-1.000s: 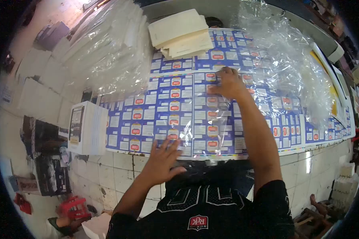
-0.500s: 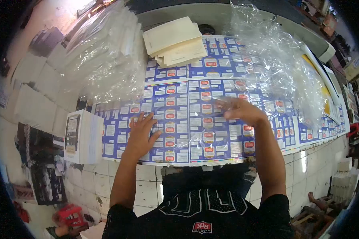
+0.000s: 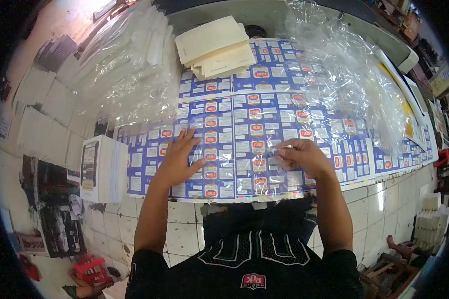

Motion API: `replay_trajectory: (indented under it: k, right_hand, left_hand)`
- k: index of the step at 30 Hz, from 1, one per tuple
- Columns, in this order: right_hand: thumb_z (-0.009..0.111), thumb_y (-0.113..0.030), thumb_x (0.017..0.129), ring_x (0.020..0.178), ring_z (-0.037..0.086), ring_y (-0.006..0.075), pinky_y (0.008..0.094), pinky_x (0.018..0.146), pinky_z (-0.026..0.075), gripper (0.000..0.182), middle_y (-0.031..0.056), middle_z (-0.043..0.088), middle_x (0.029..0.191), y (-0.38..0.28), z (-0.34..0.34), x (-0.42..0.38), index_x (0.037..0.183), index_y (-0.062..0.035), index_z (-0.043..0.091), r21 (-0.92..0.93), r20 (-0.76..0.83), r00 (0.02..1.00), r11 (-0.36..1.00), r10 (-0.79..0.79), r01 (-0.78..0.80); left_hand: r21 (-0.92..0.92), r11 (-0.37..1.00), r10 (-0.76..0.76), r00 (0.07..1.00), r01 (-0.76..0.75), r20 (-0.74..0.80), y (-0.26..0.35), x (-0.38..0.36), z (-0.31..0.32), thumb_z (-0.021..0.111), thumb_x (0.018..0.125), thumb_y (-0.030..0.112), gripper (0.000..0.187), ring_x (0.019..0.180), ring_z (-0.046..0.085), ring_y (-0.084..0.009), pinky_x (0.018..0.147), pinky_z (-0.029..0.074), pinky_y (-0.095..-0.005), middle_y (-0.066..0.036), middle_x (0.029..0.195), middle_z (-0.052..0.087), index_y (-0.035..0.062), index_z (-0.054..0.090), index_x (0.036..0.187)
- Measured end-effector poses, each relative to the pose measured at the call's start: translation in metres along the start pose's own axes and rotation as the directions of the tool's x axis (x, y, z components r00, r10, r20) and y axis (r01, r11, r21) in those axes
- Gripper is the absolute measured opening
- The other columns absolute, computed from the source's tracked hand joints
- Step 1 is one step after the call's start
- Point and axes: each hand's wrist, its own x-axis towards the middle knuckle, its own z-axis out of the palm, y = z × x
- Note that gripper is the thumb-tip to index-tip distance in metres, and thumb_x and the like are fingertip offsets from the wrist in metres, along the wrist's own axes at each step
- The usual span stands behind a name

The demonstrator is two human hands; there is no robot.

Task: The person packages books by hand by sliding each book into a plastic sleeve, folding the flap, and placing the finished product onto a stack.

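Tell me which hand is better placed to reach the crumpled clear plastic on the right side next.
Probably the right hand: it is nearer the crumpled clear plastic. The left hand lies spread, farther away, over the blue printed sheets.

A workshop, it seems, is seen here: blue printed sheets point(image 3: 219, 127) are spread out, clear plastic bags point(image 3: 129, 74) are heaped up, and white stacks point(image 3: 37, 94) are piled nearby.

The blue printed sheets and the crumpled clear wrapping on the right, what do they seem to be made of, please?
Blue printed sheets: probably smooth paper or thin card, judging by the flat-lying print and white margins; coating unclear.
Crumpled clear wrapping: likely thin, glossy plastic film, since it glints and shows print beneath.
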Motion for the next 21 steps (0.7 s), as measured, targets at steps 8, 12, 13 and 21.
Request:
replay_trajectory:
  k: [8, 12, 13, 21]
  right_hand:
    - [0.066, -0.025, 0.085, 0.052, 0.052, 0.0096, 0.0259, 0.043, 0.04, 0.027, 0.0033, 0.06, 0.065, -0.001, -0.012, -0.026, 0.083, 0.0023, 0.066, -0.385, -0.226, 0.967, 0.922, -0.122, 0.026]
    - [0.067, -0.023, 0.085, 0.049, 0.054, 0.0128, 0.0274, 0.043, 0.043, 0.026, 0.0067, 0.062, 0.066, 0.013, -0.031, -0.016, 0.089, 0.0025, 0.066, -0.464, -0.205, 0.957, 0.881, -0.205, 0.089]
    - [0.067, -0.023, 0.085, 0.049, 0.054, 0.0128, 0.0274, 0.043, 0.043, 0.026, 0.0067, 0.062, 0.066, 0.014, -0.034, -0.006, 0.089, 0.0025, 0.066, -0.47, -0.187, 0.961, 0.877, -0.206, 0.096]
    - [0.073, -0.032, 0.079, 0.116, 0.052, 0.0353, 0.0436, 0.093, 0.044, 0.059, 0.0212, 0.054, 0.124, -0.032, 0.025, 0.002, 0.125, -0.0019, 0.051, -0.896, -0.117, 0.664, 0.368, -0.738, 0.251]
  left_hand:
    - [-0.117, 0.991, -0.105, 0.928, 0.067, -0.358, -0.009, 0.035, 0.01, 0.065, 0.085, 0.042, 0.053, 0.126, 0.043, -0.0384, 0.107, 0.031, -0.0509, -0.019, 0.133, 0.051, 0.0029, 0.059, 0.121]
    - [0.233, 0.914, -0.199, 0.867, 0.332, -0.456, -0.008, 0.035, 0.028, 0.068, 0.084, 0.027, 0.033, 0.117, 0.05, -0.0355, 0.095, 0.041, -0.045, -0.016, 0.119, 0.059, 0.0017, 0.063, 0.105]
    - [0.231, 0.908, -0.213, 0.86, 0.349, -0.464, -0.004, 0.032, 0.029, 0.068, 0.084, 0.027, 0.033, 0.117, 0.05, -0.0355, 0.095, 0.041, -0.045, -0.016, 0.119, 0.059, 0.0017, 0.063, 0.105]
    - [-0.694, 0.569, -0.692, 0.713, 0.441, -0.114, 0.022, 0.01, 0.001, 0.06, 0.092, 0.019, 0.042, 0.083, 0.064, -0.0264, 0.072, 0.051, -0.0381, -0.015, 0.099, 0.064, 0.0015, 0.044, 0.126]
